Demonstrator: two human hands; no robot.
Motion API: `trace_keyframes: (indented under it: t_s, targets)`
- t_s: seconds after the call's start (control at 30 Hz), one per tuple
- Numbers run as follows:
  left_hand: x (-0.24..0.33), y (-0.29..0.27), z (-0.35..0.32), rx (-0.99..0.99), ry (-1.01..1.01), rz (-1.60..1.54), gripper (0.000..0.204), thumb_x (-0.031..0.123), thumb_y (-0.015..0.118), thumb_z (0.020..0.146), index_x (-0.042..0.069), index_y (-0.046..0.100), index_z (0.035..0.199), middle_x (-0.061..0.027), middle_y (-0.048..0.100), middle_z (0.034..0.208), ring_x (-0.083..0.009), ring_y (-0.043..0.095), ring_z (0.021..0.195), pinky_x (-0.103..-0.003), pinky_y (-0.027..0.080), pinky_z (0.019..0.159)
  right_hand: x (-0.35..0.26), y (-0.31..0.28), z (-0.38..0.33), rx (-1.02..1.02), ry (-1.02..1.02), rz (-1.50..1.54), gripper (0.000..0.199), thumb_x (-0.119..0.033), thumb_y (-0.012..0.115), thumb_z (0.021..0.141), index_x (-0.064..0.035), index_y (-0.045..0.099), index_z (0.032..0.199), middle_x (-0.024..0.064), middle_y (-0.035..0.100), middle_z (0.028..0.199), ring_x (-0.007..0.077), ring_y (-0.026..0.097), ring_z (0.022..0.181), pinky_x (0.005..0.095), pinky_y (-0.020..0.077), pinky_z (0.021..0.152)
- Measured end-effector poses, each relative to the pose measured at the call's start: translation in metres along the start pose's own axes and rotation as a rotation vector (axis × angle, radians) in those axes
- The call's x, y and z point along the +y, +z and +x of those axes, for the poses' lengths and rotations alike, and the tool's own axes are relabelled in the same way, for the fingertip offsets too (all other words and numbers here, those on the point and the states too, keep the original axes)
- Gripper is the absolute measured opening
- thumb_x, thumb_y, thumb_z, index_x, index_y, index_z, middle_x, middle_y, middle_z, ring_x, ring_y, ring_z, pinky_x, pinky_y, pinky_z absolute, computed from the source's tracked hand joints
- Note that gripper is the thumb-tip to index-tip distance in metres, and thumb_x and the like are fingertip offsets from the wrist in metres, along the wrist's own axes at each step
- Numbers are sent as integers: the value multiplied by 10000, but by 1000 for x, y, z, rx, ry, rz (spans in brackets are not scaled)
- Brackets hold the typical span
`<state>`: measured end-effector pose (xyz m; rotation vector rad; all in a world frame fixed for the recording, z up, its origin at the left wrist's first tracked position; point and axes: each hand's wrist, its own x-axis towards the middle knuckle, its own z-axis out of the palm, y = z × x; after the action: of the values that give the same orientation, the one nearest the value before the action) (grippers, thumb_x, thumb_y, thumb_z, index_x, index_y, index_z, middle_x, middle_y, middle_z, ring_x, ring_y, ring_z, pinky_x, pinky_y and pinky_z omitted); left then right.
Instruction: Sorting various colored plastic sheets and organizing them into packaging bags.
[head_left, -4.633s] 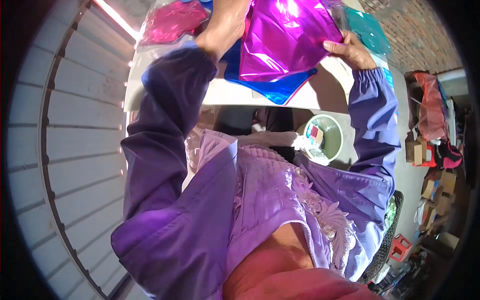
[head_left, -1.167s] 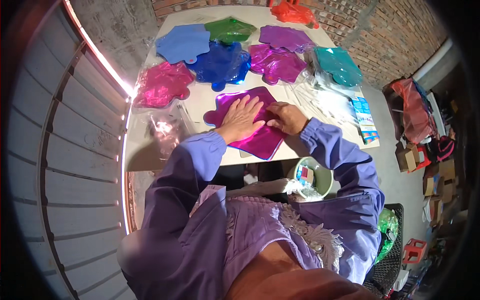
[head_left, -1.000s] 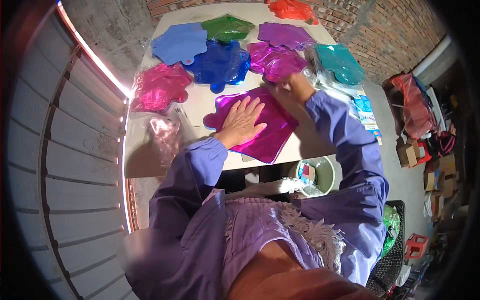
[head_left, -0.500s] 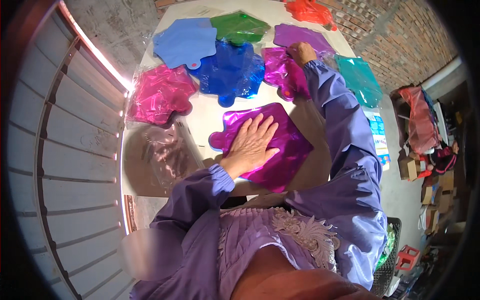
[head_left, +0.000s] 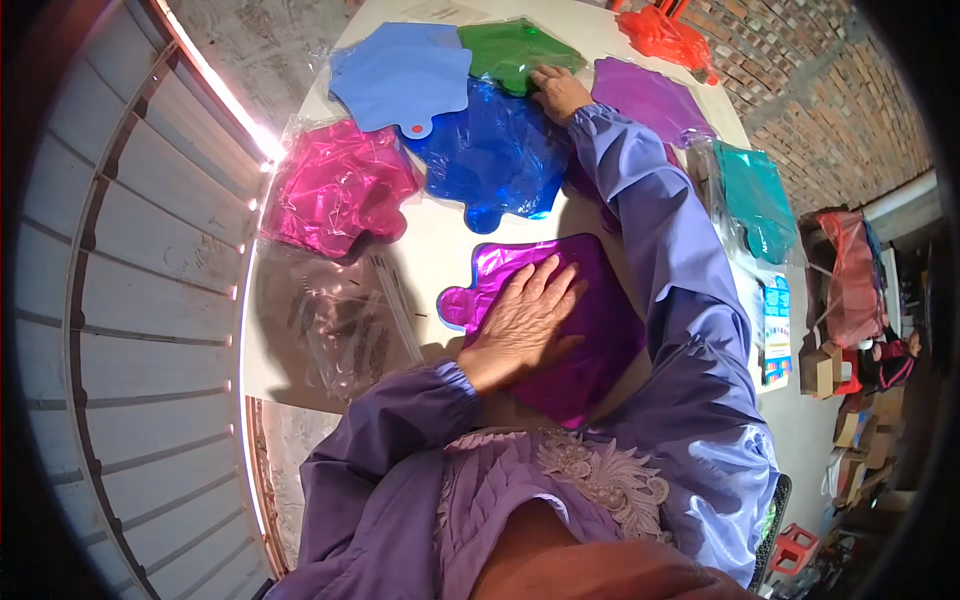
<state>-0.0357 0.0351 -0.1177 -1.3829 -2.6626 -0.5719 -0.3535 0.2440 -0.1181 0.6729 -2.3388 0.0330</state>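
Observation:
My left hand [head_left: 525,325] lies flat, fingers stretched, on a shiny magenta foil balloon [head_left: 600,310], uninflated, its rounded tab pointing left. My right hand [head_left: 560,95] reaches to the far side, palm down, fingertips at the border between a green foil balloon [head_left: 510,52] in clear wrap and a dark blue one [head_left: 495,150]; it appears to hold nothing. Left of these lie a matte light blue one [head_left: 400,75] and a crumpled-looking pink one [head_left: 335,185]. My right forearm covers most of another magenta one. A purple one [head_left: 645,98] lies right of my right hand.
A teal foil balloon [head_left: 755,195] in clear wrap and a printed blue-and-white packet [head_left: 776,325] lie at the table's right side. Clear plastic bags [head_left: 345,325] are at the left. A red plastic bag [head_left: 665,42] sits at the far edge. A ribbed metal wall [head_left: 150,330] stands left.
My right hand has moved left and away from the far magenta balloon to the green and blue ones. My left hand stays on the near magenta balloon. The whole view has shifted slightly.

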Motion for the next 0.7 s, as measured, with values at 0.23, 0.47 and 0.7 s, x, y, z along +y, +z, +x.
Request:
trace_keyframes:
  t_s: [0.23, 0.47, 0.7]
  targets:
    - [-2, -5, -1, 28, -12, -170, 713, 471, 586, 856, 27, 409, 1385, -171, 340, 1465, -347, 216, 1408, -486, 178, 1145, 9, 7, 15, -226, 78, -45, 137, -99, 628, 731, -119, 704, 844, 138, 666, 816, 344, 626, 912, 422, 523, 796]
    - [-1, -8, -2, 40, -24, -206, 720, 432, 632, 835, 40, 398, 1392, -170, 352, 1457, -354, 240, 1394, -493, 206, 1129, 12, 8, 15, -144, 201, 262, 114, -129, 681, 712, -92, 711, 816, 174, 662, 806, 353, 643, 821, 425, 519, 723]
    - [3, -5, 0, 64, -9, -189, 728, 428, 650, 825, 50, 398, 1394, -166, 357, 1455, -356, 249, 1389, -503, 219, 1119, 19, -9, 16, -173, 318, 342, 193, -177, 734, 732, -80, 721, 899, 188, 665, 832, 357, 648, 780, 417, 510, 692]
